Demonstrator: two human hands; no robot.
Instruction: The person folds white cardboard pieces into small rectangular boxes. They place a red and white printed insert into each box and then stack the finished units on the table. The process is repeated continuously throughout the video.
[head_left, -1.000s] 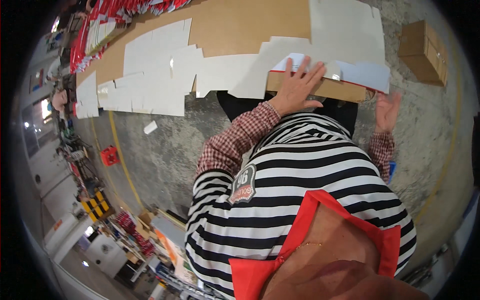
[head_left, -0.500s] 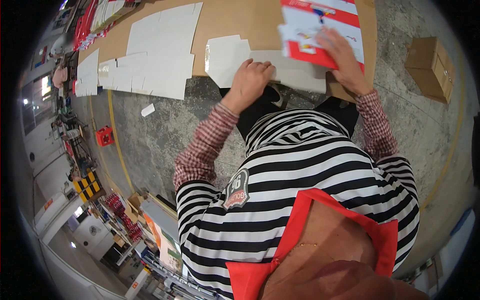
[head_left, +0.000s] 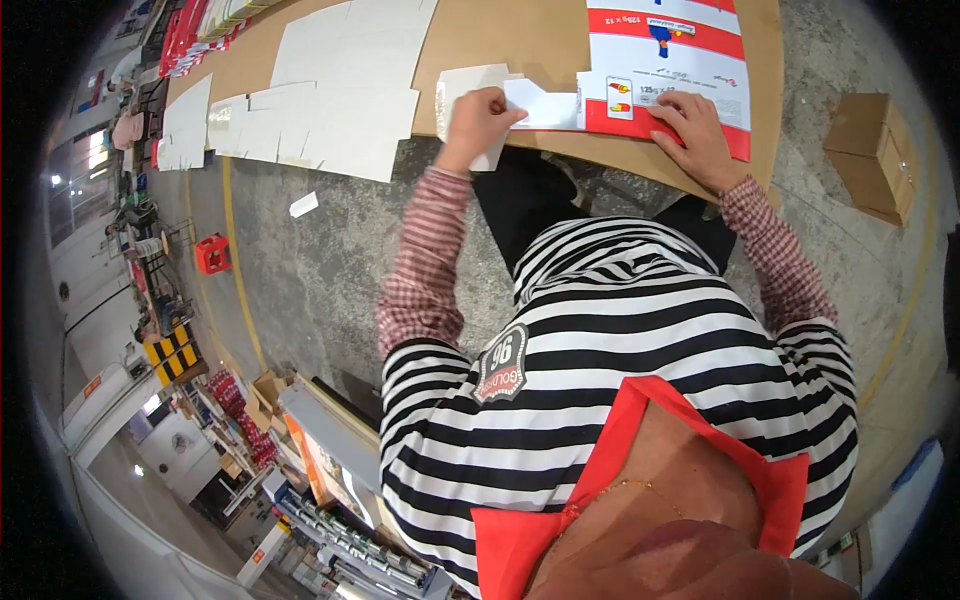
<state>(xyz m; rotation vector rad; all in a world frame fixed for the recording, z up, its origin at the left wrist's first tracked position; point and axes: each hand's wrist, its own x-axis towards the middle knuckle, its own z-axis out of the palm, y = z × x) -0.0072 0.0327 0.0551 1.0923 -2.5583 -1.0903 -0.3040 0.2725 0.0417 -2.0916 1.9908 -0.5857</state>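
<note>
A flat carton blank, printed in red and white with small pictures, lies on the brown cardboard table surface. A plain white flap extends from its left side. My left hand is closed at the flap's left end, thumb and forefinger pinching its edge. Beneath that hand is a plain whitish cardboard piece with a shiny taped edge. My right hand rests on the blank's near red border, fingers spread and bent.
Large white slotted cardboard sheets lie to the left, some overhanging the near table edge. Stacked red and white printed cartons stand at the far left. On the floor are a brown box at right and a red crate at left.
The printed carton blank, raised and blurred in my right hand before, now lies flat. My left hand has come to its white flap. The whole view has shifted a little.
</note>
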